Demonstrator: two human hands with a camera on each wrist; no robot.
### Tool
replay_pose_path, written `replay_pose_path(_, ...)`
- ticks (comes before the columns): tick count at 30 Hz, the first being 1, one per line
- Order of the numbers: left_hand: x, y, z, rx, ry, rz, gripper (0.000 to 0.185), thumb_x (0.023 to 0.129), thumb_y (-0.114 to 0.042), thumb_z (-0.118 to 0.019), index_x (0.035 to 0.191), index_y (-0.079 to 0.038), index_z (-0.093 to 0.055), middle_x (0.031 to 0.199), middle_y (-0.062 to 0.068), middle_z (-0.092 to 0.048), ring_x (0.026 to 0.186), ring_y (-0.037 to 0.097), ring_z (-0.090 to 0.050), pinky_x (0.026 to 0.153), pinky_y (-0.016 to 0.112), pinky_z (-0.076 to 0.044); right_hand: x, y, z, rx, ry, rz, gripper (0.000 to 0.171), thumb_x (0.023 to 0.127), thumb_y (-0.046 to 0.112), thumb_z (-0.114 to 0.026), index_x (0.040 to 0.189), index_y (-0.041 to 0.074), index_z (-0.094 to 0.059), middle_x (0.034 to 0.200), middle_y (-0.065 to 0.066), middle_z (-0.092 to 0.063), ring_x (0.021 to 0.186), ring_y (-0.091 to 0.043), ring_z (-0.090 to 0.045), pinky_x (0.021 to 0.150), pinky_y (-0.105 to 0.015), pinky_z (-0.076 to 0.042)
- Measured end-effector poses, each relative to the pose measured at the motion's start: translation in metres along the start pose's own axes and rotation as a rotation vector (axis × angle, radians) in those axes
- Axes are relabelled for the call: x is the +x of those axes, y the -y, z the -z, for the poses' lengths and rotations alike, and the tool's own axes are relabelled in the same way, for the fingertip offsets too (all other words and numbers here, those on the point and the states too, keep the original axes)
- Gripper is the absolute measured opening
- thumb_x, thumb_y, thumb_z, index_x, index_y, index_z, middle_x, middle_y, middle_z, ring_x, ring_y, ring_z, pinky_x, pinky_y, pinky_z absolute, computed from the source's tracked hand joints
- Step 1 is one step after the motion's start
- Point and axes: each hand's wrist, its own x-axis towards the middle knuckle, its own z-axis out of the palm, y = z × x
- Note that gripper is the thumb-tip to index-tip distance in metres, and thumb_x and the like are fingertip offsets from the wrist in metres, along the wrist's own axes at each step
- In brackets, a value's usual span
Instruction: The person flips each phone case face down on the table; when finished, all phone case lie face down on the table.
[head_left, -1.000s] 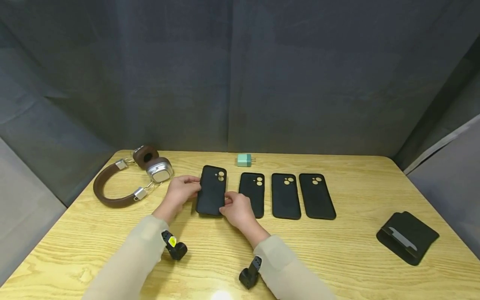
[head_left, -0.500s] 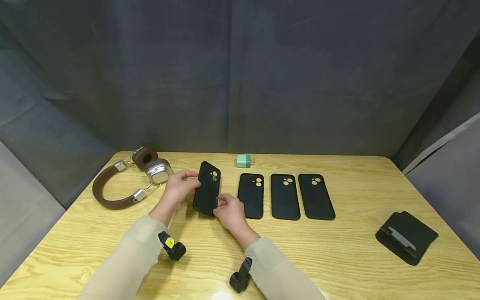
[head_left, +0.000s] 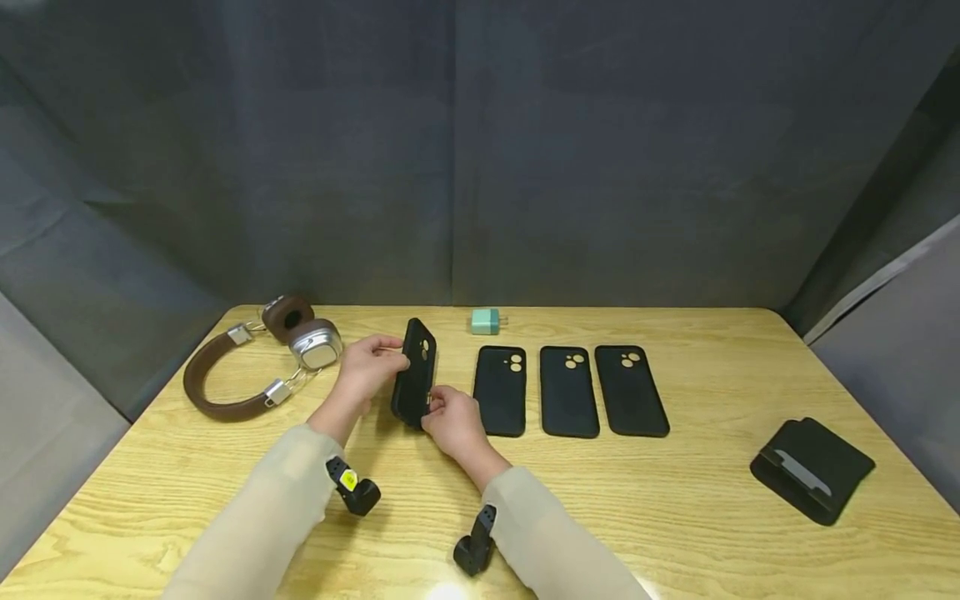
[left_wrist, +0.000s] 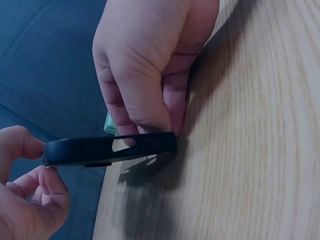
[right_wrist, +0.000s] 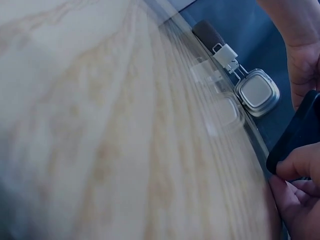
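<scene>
Head view: black phone case [head_left: 416,372] tilted on edge above the surface [head_left: 675,517], left hand [head_left: 369,365] pinching its top, right hand [head_left: 450,419] pinching the bottom. Likely light, thin, bendy rubber; best gripped by the rims.

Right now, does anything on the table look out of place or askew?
Only one case: both hands hold it tipped up on edge, while three matching cases lie flat in a neat row beside it. Nothing looks spilled or damaged.
</scene>
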Motion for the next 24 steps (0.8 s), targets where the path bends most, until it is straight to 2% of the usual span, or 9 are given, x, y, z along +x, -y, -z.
replay_pose_path(10, 0.003, 0.002, -0.006, -0.029, 0.019, -0.001, 0.035, 0.077, -0.002, -0.061, 0.112, 0.000, -0.061, 0.087, 0.008, -0.059, 0.076, 0.015, -0.056, 0.078, 0.035, -0.050, 0.002, -0.002, -0.001, -0.055, 0.027, -0.001, 0.028, 0.077, 0.002, -0.067, 0.105, -0.001, -0.066, 0.082, -0.005, -0.063, 0.071, -0.013, -0.054, 0.069, -0.030, -0.048)
replay_pose_path(14, 0.003, 0.004, -0.010, -0.049, 0.028, 0.009, 0.036, 0.077, -0.002, -0.062, 0.112, 0.000, -0.062, 0.085, 0.006, -0.059, 0.076, 0.015, -0.055, 0.082, 0.038, -0.049, 0.002, -0.003, -0.003, -0.076, 0.030, -0.001, 0.028, 0.078, 0.002, -0.067, 0.106, -0.001, -0.066, 0.081, -0.005, -0.061, 0.072, -0.014, -0.053, 0.069, -0.030, -0.047)
replay_pose_path(19, 0.003, 0.005, -0.014, -0.088, 0.054, 0.040, 0.037, 0.079, -0.004, -0.062, 0.116, -0.002, -0.060, 0.090, 0.007, -0.060, 0.080, 0.017, -0.056, 0.089, 0.042, -0.046, 0.002, -0.002, -0.002, -0.058, 0.047, -0.016, 0.030, 0.080, 0.002, -0.065, 0.109, -0.002, -0.064, 0.084, -0.005, -0.062, 0.074, -0.014, -0.053, 0.072, -0.031, -0.048)
replay_pose_path(24, 0.005, 0.007, -0.015, -0.142, 0.061, 0.074, 0.038, 0.080, -0.004, -0.062, 0.118, -0.004, -0.059, 0.093, 0.007, -0.061, 0.078, 0.015, -0.057, 0.085, 0.037, -0.047, 0.002, -0.001, -0.001, -0.053, 0.036, -0.019, 0.029, 0.079, 0.002, -0.066, 0.108, -0.002, -0.065, 0.085, -0.006, -0.062, 0.074, -0.014, -0.054, 0.072, -0.032, -0.049)
